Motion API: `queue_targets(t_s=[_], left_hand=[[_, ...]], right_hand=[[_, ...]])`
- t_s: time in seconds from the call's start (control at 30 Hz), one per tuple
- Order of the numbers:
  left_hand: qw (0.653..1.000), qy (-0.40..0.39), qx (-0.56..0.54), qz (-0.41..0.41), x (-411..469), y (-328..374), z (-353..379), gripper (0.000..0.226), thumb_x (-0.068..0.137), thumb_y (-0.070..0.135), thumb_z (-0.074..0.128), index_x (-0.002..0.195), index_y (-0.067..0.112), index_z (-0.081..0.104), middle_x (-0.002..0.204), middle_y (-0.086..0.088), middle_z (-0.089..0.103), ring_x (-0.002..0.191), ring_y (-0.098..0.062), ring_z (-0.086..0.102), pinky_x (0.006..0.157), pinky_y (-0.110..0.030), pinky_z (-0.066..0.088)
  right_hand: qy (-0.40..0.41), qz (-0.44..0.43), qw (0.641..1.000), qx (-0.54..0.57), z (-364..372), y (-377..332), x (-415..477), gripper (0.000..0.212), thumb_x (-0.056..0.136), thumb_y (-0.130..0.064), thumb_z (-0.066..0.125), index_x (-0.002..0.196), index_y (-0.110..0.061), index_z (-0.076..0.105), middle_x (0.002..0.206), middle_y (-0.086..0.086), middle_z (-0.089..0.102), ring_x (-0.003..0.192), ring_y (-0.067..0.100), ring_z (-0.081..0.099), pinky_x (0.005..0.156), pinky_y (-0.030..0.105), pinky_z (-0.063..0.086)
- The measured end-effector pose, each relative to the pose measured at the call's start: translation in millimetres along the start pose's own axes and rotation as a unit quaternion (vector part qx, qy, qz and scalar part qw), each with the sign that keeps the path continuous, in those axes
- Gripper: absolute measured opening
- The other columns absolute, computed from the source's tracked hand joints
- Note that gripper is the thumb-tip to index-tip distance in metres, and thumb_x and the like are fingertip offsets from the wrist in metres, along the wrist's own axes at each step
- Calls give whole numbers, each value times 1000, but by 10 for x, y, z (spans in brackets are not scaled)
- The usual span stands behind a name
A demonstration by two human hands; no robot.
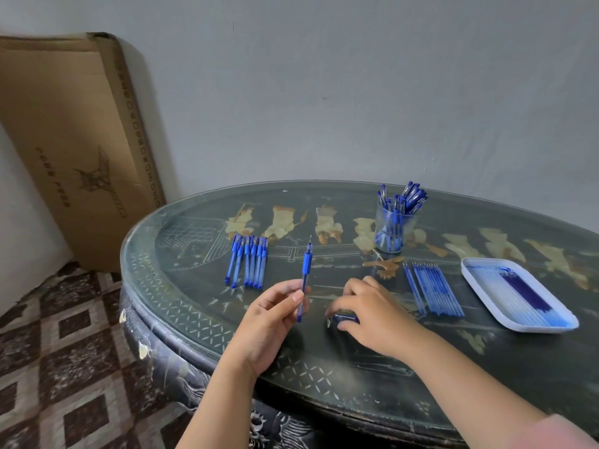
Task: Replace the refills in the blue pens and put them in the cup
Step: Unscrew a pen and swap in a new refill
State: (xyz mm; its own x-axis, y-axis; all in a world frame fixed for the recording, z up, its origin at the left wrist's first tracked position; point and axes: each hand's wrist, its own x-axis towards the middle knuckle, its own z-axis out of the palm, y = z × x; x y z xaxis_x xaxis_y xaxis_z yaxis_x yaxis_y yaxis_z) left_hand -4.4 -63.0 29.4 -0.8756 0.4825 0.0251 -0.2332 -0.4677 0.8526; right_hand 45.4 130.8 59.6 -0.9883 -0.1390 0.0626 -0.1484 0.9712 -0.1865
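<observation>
My left hand [275, 314] pinches an uncapped blue pen [306, 270] upright, tip pointing up, above the table. My right hand [366, 307] lies low on the table, its fingers curled around a blue pen cap [343, 319]. Several capped blue pens [248, 262] lie in a row at the left. A clear cup [393, 226] at the back holds several blue pens. Several loose refills [434, 288] lie side by side to the right of my right hand.
A white tray [518, 298] with more refills sits at the right. The round dark table [194, 319] has a glass top with inlaid figures. A tall cardboard box [74, 140] leans against the wall at the left, over a patterned floor.
</observation>
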Motion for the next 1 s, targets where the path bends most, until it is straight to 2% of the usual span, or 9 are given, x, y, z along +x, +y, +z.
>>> queue_targets(t_s=[0.13, 0.33, 0.4, 0.6, 0.73, 0.8, 0.87, 0.93, 1.0], left_hand=[[1000, -1, 8, -6, 0, 13, 1, 43, 73, 20, 77, 111, 2, 65, 82, -4, 63, 73, -13, 56, 71, -22, 51], [1000, 6, 6, -12, -6, 12, 1, 24, 85, 10, 69, 109, 5, 67, 84, -5, 64, 74, -13, 58, 72, -23, 51], [1000, 6, 6, -12, -5, 12, -2, 25, 85, 11, 69, 109, 5, 67, 85, -5, 64, 75, -13, 58, 73, -23, 51], [1000, 4, 12, -9, -12, 12, 4, 26, 86, 10, 68, 110, 3, 67, 81, -6, 61, 74, -14, 56, 75, -25, 50], [1000, 8, 5, -14, -10, 14, 6, 28, 83, 8, 63, 110, 3, 66, 82, -6, 61, 73, -14, 55, 75, -24, 50], [1000, 7, 3, -16, -15, 15, -3, 25, 83, 8, 64, 108, 5, 68, 84, -6, 62, 73, -13, 56, 75, -25, 49], [1000, 4, 3, -19, -14, 10, -10, 23, 82, 10, 70, 105, 7, 70, 85, -5, 64, 74, -12, 57, 76, -26, 49], [1000, 3, -1, -20, -12, 13, 0, 22, 78, 13, 74, 99, 11, 73, 87, -5, 65, 73, -12, 58, 76, -25, 49], [1000, 10, -5, -21, -7, 6, 9, 17, 78, 12, 75, 95, 13, 75, 88, -6, 65, 72, -12, 58, 76, -25, 49]], right_hand=[[32, -34, 999, -19, 46, -17, 23, 25, 94, -37, 58, 116, -35, 69, 105, -7, 51, 102, 17, 41, 93, 34, 40], [49, -83, 995, -30, 45, -60, 69, 31, 93, -34, 60, 124, -34, 63, 116, -7, 52, 108, 15, 42, 96, 29, 36], [47, -111, 992, -44, 49, -72, 80, 26, 94, -30, 59, 119, -32, 67, 116, -6, 55, 109, 17, 43, 97, 32, 39], [78, -161, 980, -81, 124, -60, 117, 19, 88, -40, 63, 90, -25, 75, 90, -5, 59, 90, 18, 51, 78, 34, 45], [92, -168, 978, -82, 177, -89, 99, 13, 83, -35, 71, 79, -22, 71, 78, -6, 58, 79, 16, 53, 69, 31, 47], [92, -145, 985, -25, 177, -115, 75, 9, 84, -26, 69, 81, -18, 65, 80, -6, 54, 79, 13, 49, 71, 28, 46], [114, -66, 987, 96, 145, -159, 56, 10, 83, -19, 67, 81, -16, 58, 79, -8, 49, 72, 4, 44, 66, 21, 42], [170, 35, 956, 238, 56, -212, 67, 15, 80, -13, 70, 78, -16, 56, 72, -6, 53, 63, 4, 46, 59, 16, 41], [207, 103, 905, 357, -90, -251, 106, 17, 81, -12, 74, 81, -17, 58, 73, -2, 61, 65, 5, 55, 64, 20, 48]])
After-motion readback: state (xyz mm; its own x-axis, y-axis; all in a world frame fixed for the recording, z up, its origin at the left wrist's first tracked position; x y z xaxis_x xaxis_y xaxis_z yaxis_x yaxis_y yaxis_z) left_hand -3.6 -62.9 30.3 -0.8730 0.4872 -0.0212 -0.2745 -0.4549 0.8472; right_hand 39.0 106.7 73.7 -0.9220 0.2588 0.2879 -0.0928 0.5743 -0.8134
